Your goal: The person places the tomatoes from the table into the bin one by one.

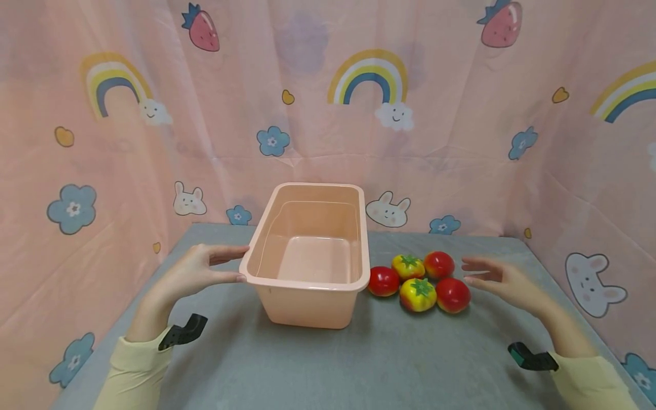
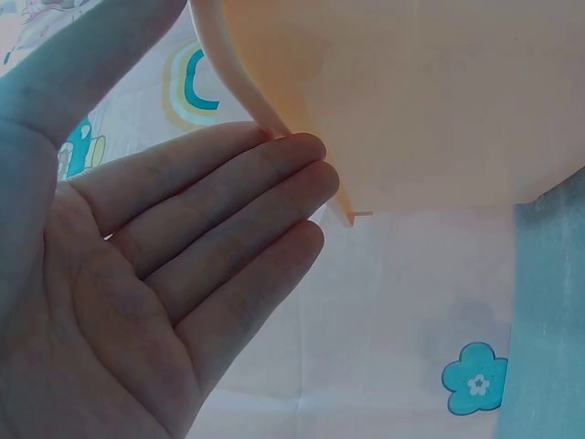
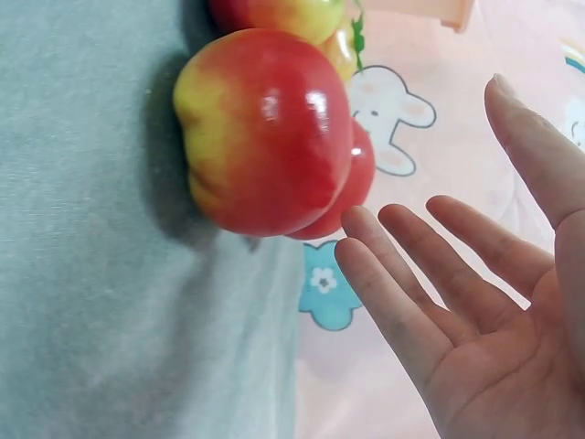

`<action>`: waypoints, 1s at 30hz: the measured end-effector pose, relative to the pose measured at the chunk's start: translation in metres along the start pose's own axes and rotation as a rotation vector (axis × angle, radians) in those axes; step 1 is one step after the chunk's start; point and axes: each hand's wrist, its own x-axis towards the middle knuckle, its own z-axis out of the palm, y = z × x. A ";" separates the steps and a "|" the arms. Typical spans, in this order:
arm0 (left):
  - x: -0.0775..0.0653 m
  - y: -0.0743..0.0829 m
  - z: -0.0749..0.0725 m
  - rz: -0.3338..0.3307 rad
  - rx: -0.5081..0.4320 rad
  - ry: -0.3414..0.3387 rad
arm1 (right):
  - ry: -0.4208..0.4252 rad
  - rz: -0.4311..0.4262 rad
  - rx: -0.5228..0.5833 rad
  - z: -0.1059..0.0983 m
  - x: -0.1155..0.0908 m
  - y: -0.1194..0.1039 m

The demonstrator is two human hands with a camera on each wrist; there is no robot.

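Note:
An empty peach-pink plastic bin [image 1: 311,307] stands on the table. My left hand [image 1: 207,267] is at its left rim, fingers and thumb fairly straight, fingertips at the edge. In the left wrist view, the fingertips [image 2: 306,174] meet the bin's rim [image 2: 239,82]. Right of the bin sit several round fruits: a glossy red one [image 1: 453,295], another red one [image 1: 439,265], a third [image 1: 383,281], and two yellow ones with green leafy tops [image 1: 418,296]. My right hand [image 1: 499,282] hovers just right of them, holding nothing, its fingers extended in the right wrist view.
A grey cloth-covered table [image 1: 318,370] lies beneath everything. Behind and at both sides hangs a pink curtain [image 1: 328,142] printed with rainbows, rabbits and flowers. Dark straps with a small device [image 1: 184,332] sit at the wrists.

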 end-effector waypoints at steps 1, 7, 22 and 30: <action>0.000 0.000 0.000 0.000 0.002 0.001 | -0.002 0.002 0.005 0.001 0.000 0.002; 0.000 -0.001 0.000 0.003 0.012 0.008 | 0.000 0.010 0.027 0.007 -0.002 0.010; 0.000 -0.004 0.001 0.000 0.007 0.014 | -0.019 0.079 0.061 0.013 -0.004 0.019; 0.001 -0.005 0.001 0.004 0.001 0.015 | -0.038 0.117 0.064 0.018 -0.004 0.022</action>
